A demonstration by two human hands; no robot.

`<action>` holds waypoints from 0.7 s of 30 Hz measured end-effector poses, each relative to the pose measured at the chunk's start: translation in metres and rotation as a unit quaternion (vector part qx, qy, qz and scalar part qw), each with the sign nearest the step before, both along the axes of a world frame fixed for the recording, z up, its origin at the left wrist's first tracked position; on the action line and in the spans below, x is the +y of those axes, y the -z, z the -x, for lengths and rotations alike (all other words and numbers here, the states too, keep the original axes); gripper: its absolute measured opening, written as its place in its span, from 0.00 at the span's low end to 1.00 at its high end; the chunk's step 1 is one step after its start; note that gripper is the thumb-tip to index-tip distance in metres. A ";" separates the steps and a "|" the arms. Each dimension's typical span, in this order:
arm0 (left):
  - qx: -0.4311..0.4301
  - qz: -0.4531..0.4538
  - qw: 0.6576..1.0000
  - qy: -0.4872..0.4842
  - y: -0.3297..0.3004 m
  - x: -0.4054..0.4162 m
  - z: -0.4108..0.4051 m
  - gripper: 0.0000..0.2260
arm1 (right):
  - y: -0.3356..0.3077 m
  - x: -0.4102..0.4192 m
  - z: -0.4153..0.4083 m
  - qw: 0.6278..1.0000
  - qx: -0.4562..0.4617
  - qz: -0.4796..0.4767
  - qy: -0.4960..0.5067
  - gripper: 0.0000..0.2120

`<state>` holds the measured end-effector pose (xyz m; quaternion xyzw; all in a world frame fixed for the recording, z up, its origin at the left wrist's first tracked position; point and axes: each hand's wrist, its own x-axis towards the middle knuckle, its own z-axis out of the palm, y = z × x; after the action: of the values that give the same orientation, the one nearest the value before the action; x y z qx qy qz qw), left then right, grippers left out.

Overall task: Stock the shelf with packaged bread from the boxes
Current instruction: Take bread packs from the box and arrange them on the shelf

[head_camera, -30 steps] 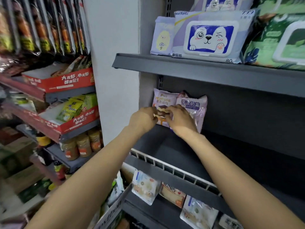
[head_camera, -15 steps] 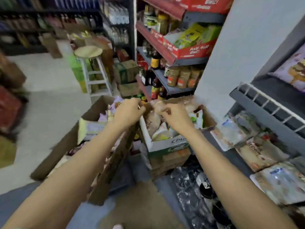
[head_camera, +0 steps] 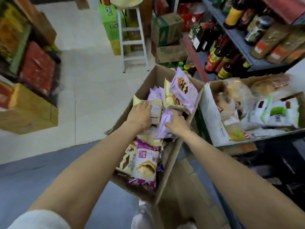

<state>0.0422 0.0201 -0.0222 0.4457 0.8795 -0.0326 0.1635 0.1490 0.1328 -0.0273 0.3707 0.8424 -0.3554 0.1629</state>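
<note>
Both forearms reach down and forward into the open cardboard box [head_camera: 149,90] on the floor, the arms nearly parallel and the wrists close together. The left hand [head_camera: 140,115] lies palm down on the packs in the middle of the box, its fingers [head_camera: 148,105] spread over a cream bread pack [head_camera: 156,111] and bent slightly across its top edge; a ring shows on one finger. Whether the thumb is under the pack is hidden. The right hand [head_camera: 177,123] sits just beside it, the thumb stretched left along a pale purple bread pack [head_camera: 165,124] and the other fingers curled over the pack's far side, so it grips that pack. The two packs touch each other between the hands. More purple and cream bread packs [head_camera: 183,90] stand on edge at the far end of the box, and a large purple pack [head_camera: 145,166] lies flat at the near end, below the left forearm. A second box [head_camera: 212,116] with other bagged bread stands just right of the first, under the shelf of bottles [head_camera: 237,35]. A white stool [head_camera: 130,35] stands beyond on the pale floor.
</note>
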 end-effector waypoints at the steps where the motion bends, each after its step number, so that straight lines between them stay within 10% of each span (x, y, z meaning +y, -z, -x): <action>1: 0.031 0.034 0.999 0.026 0.007 0.002 0.009 0.32 | 0.010 -0.001 0.011 1.000 -0.011 0.012 0.021 0.36; 6: 0.106 0.093 0.988 0.059 0.034 0.016 0.046 0.33 | 0.060 -0.004 0.050 0.982 -0.075 0.056 0.163 0.46; 13: 0.142 0.183 0.972 0.038 0.041 0.047 0.064 0.22 | 0.071 0.019 0.026 0.982 -0.067 -0.064 0.166 0.23; 21: -0.010 0.064 0.989 -0.135 0.005 0.028 0.046 0.25 | 0.010 0.035 -0.027 0.959 0.159 0.066 0.226 0.16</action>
<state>-0.0042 0.0478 -0.0271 0.3115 0.9260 -0.0621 0.2039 0.1759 0.1679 -0.0374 0.4782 0.7265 -0.4923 -0.0338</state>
